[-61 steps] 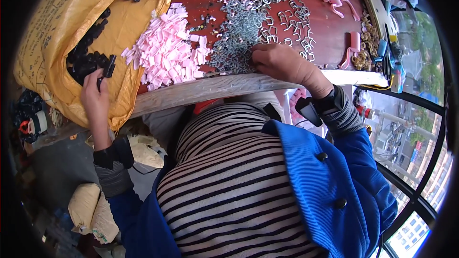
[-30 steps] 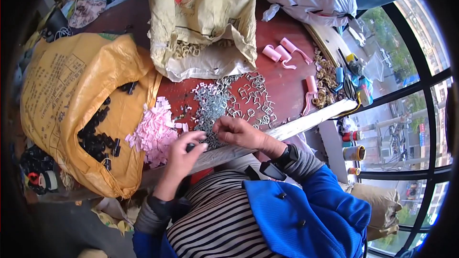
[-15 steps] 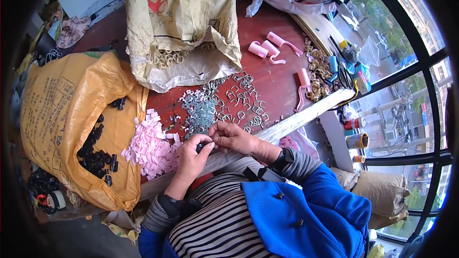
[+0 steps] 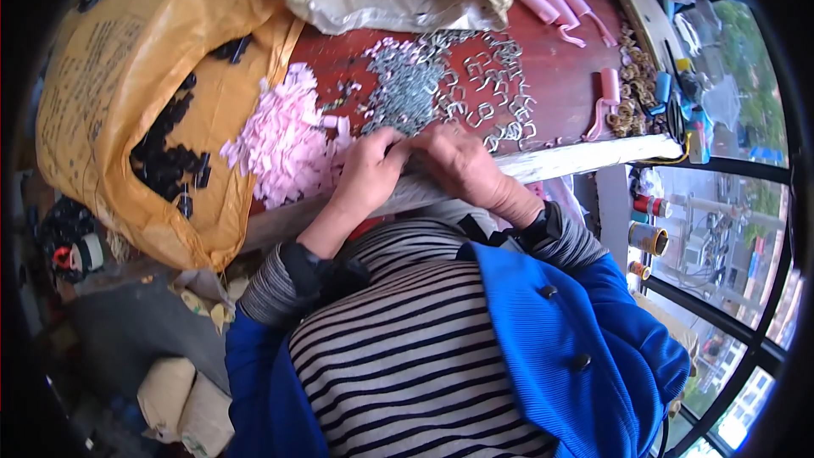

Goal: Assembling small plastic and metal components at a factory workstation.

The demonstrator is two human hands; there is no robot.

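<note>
My left hand point(image 4: 371, 171) and my right hand point(image 4: 465, 166) meet at the table's front edge, fingertips together. Both have their fingers bent closed, and whatever they pinch is hidden behind the fingers and blurred. Left of them lies a heap of small pink strips point(image 4: 284, 140). Just beyond the hands is a pile of tiny grey metal bits point(image 4: 400, 93). Loose silvery metal loops point(image 4: 483, 76) are strewn to its right. At the left, black cylindrical pieces point(image 4: 170, 157) spill from the mouth of an orange woven sack point(image 4: 93, 93).
A cream sack point(image 4: 415, 13) holding tan rings stands at the back. Pink rolled straps point(image 4: 564, 13) and brass-coloured rings point(image 4: 634, 80) lie at the right. A pale worn rail point(image 4: 585, 159) runs along the front edge. Thread spools point(image 4: 651, 239) sit near the window.
The view has tilted down, so the table things sit higher and further right. My hands stay together at the edge. The small black piece seen earlier in my left fingers is now hidden.
</note>
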